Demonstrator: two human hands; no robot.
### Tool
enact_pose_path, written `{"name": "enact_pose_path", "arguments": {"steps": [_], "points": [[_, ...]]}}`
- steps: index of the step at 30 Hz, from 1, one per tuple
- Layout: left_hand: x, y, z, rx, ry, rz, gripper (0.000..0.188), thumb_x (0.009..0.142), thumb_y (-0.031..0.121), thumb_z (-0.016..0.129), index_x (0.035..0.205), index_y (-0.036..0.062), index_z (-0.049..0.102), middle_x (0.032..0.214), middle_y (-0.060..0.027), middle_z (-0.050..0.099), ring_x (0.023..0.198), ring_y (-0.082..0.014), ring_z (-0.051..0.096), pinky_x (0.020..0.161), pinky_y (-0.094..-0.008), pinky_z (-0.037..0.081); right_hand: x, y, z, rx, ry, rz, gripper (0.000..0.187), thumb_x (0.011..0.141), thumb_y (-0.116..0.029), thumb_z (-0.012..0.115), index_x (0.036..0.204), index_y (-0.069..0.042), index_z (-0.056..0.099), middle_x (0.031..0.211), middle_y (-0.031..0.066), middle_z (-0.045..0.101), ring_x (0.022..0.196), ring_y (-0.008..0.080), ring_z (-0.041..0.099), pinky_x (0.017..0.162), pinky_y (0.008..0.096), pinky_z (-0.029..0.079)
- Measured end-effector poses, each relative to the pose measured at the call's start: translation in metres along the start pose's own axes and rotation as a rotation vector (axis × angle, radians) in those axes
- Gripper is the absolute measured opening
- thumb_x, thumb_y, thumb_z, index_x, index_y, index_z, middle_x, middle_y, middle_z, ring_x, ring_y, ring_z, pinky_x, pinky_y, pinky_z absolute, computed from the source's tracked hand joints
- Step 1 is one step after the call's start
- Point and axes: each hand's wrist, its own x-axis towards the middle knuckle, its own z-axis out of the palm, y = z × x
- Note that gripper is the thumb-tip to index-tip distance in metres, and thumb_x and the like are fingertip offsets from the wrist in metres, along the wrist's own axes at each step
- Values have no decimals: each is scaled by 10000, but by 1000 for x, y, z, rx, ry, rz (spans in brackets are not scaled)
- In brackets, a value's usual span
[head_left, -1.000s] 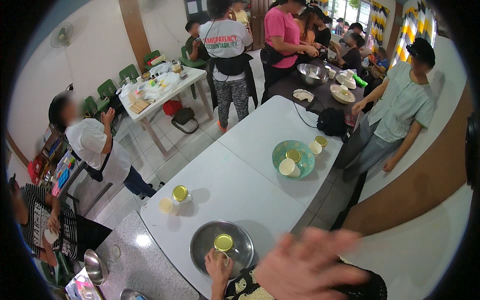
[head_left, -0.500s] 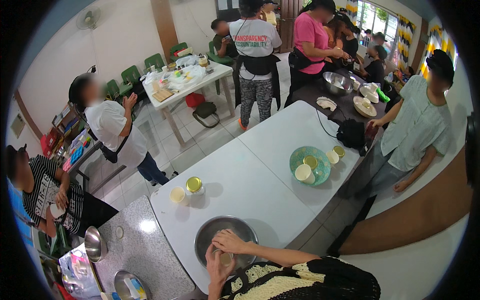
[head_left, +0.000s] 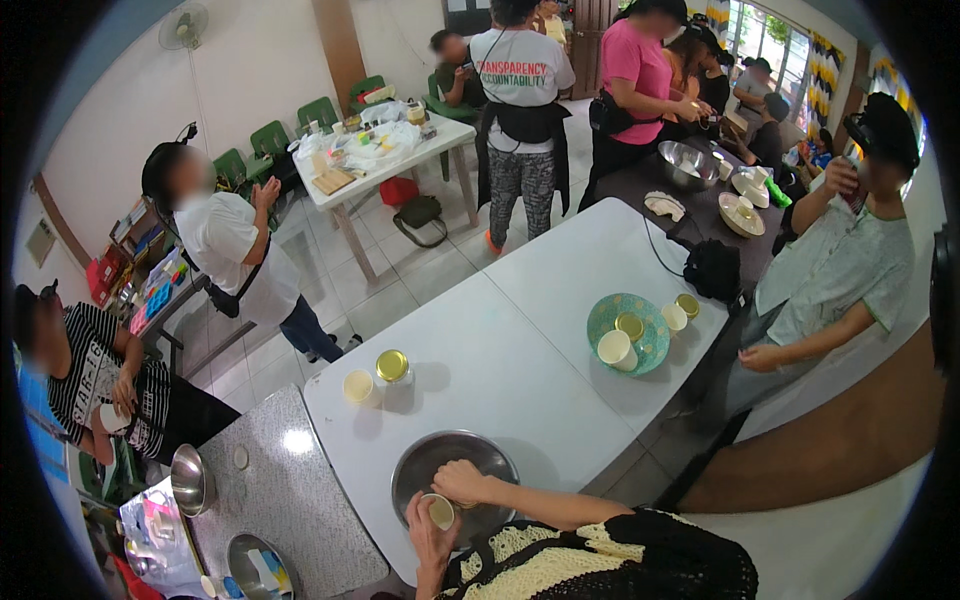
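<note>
A small pale cup (head_left: 441, 511) is in my left hand (head_left: 427, 538), tilted so its mouth shows, over the near side of a steel mixing bowl (head_left: 405, 470). My right hand (head_left: 463, 482) is just beside the cup, above the bowl's inside. Its fingers curl downward, and whatever is in them is hidden. The white table (head_left: 530, 400) bears the bowl. Beyond the bowl stand a pale paper cup (head_left: 361, 387) and a clear jar with a gold lid (head_left: 392, 365).
A green patterned plate (head_left: 655, 350) at the right carries a white cup (head_left: 617, 350) and a gold lid. A speckled grey table (head_left: 270, 480) adjoins on the left, with steel bowls (head_left: 192, 480). Several people stand around; one (head_left: 840, 260) is at the right.
My right hand has come off the cup's top and moved slightly right and down into the bowl. The cup's mouth is now uncovered. The person at the right has raised a hand.
</note>
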Motion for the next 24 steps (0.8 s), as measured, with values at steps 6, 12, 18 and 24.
{"name": "enact_pose_path", "arguments": {"steps": [6,12,18,24], "points": [[3,0,3,60,43,-28,618,651,126,822,1180,36,514,1318,-228,502,1198,-412,493,992,-484,432,-4,-1,-6,50,0,64,392,920,-352,565,735,-38,709,739,190,682,712,357,692,587,471,560],[13,10,-12,84,11,-59,559,676,124,796,1159,36,528,1311,-238,516,1199,-417,502,1004,-473,425,-15,1,3,157,-22,30,318,925,-308,557,826,-38,692,808,180,682,790,376,675,697,485,556],[21,11,-9,118,-21,-60,562,656,132,806,1150,48,549,1344,-218,496,1172,-414,500,984,-476,430,-30,-6,-28,120,-209,-58,346,852,-286,630,1092,-38,608,1119,186,610,1074,379,579,840,518,520],[26,10,-10,188,-142,3,613,616,118,831,1165,65,563,1439,-218,392,1204,-434,454,997,-478,422,-49,-22,-53,82,-256,-20,748,641,-209,826,1284,-20,493,1311,168,487,1269,380,436,945,539,461]]}}
